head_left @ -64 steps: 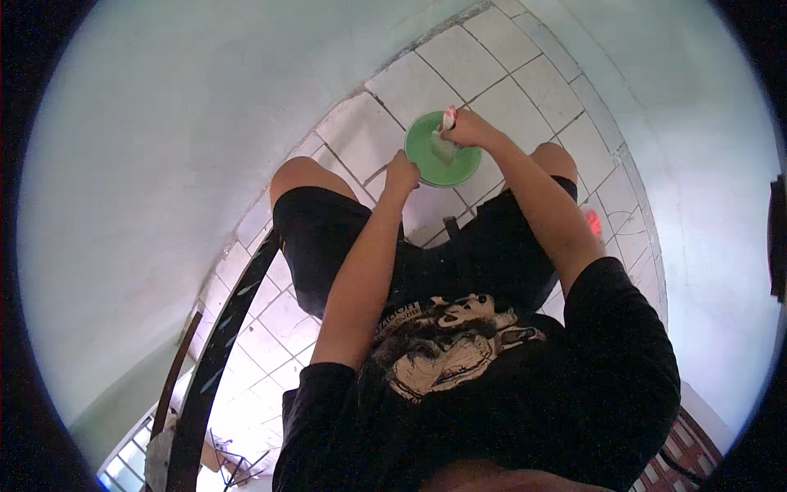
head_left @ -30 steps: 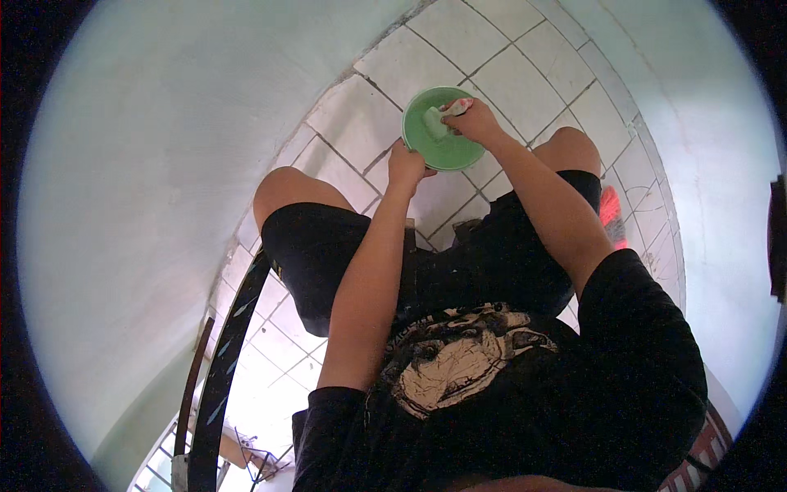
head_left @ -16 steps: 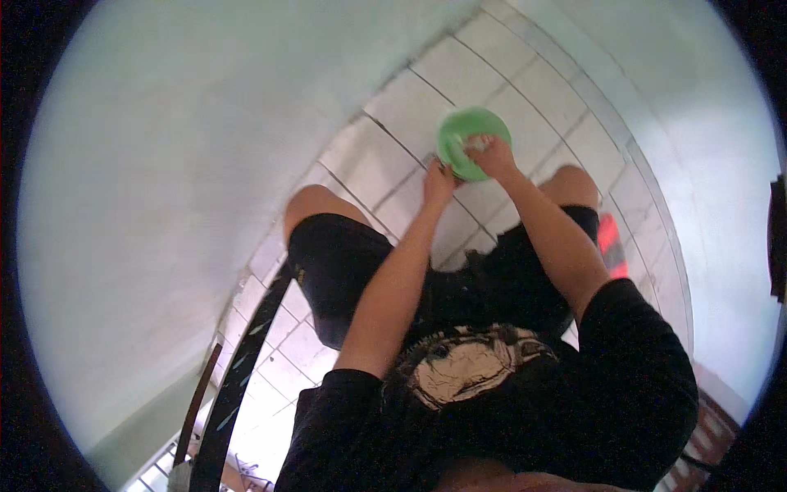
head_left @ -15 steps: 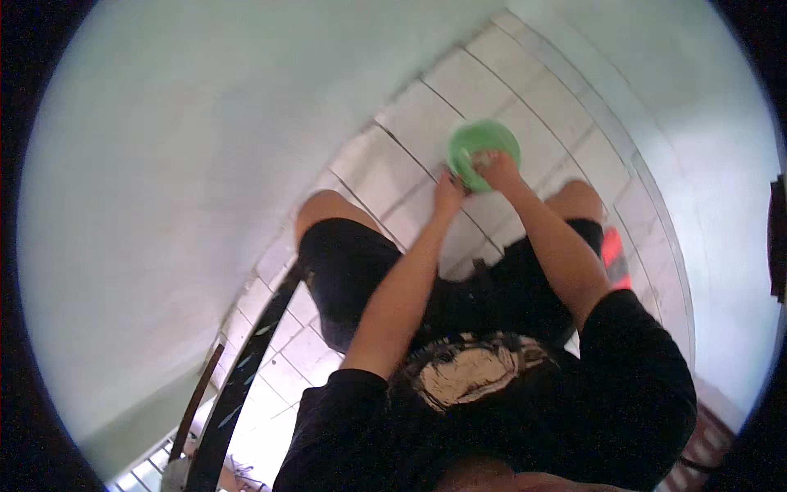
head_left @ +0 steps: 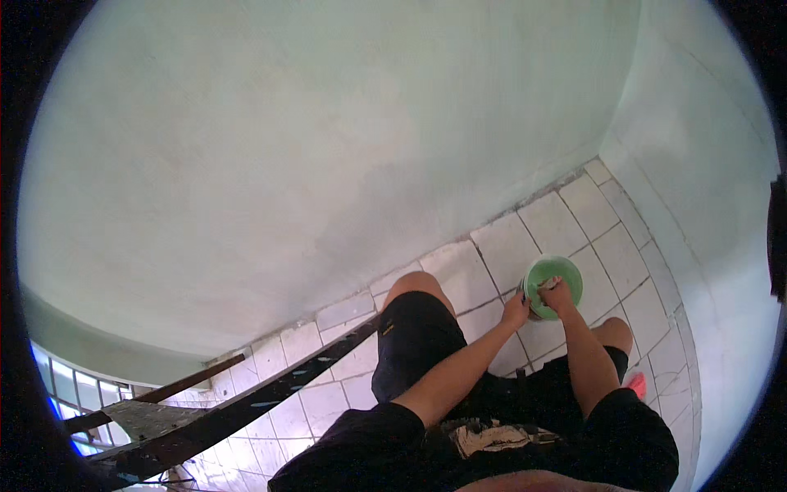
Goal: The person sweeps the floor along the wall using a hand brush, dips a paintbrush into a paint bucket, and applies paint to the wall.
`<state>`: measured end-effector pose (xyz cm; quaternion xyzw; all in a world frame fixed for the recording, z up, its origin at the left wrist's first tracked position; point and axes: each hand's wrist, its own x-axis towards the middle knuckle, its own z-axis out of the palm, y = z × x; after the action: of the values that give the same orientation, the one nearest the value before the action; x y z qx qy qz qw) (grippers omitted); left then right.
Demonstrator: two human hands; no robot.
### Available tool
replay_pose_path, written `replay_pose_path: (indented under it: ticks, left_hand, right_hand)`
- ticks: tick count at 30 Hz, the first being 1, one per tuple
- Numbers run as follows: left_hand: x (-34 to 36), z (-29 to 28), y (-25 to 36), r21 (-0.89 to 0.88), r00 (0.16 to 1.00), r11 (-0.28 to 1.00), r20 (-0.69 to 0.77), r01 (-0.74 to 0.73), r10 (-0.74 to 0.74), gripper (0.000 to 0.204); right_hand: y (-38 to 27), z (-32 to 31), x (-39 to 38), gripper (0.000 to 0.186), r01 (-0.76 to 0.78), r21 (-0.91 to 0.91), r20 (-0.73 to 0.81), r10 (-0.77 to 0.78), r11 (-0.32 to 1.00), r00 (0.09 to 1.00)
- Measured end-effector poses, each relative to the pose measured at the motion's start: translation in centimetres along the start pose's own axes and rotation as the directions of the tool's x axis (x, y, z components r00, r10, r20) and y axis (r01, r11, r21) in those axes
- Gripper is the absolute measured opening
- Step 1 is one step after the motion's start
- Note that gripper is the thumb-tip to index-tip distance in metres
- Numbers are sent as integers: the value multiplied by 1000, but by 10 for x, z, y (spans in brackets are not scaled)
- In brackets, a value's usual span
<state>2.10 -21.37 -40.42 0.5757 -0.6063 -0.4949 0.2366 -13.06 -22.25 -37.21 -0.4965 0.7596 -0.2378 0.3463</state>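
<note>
A round green bucket [head_left: 572, 281] stands on the tiled floor in front of my knees, a little right of centre. My left hand [head_left: 516, 310] is closed at the bucket's left rim. Inside the bucket's mouth, my right hand [head_left: 555, 295] has its fingers bent around something small and pale that I cannot make out. Both forearms reach forward between my spread knees. What lies at the bottom of the bucket is too blurred and covered to tell.
A tall pale green wall [head_left: 328, 180] rises ahead and to the left, meeting another wall [head_left: 697, 180] at the right corner. A dark, paint-spotted beam [head_left: 270, 389] slants by my left knee. Something red [head_left: 637, 384] lies beside my right knee. White tiles [head_left: 500, 246] cover the floor.
My view has tilted up and left, so the bucket and both hands appear lower and further right. More wall and beam show. The hands stay at the bucket, the right one still inside.
</note>
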Motion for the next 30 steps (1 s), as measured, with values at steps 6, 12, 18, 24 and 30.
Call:
replay_pose_path:
  ticks: [6, 12, 18, 24, 30]
  left_hand:
    - [-1, -5, 5, 46, 999, 998, -7, -53, 54, 31]
    - [12, -3, -9, 17, 997, 1000, 73, -19, 18, 33]
    - [22, -20, -1, 84, 945, 995, 320, 45, -69, 32]
    - [2, -45, 13, -173, 833, 916, 501, 363, -236, 51]
    - [-8, -48, 16, -148, 799, 918, 556, 367, -230, 57]
  right_hand:
    - [-2, 9, 5, 33, 152, -99, -79, -160, 983, 984]
    - [-26, 5, -17, 24, 223, -191, -138, -251, 956, 958]
    - [-57, -15, -50, 28, 199, -280, -85, -230, 939, 969]
    - [-71, -17, -59, 26, 190, -341, -29, -212, 921, 977]
    - [-78, -10, -66, 19, 152, -305, -99, -190, 940, 977]
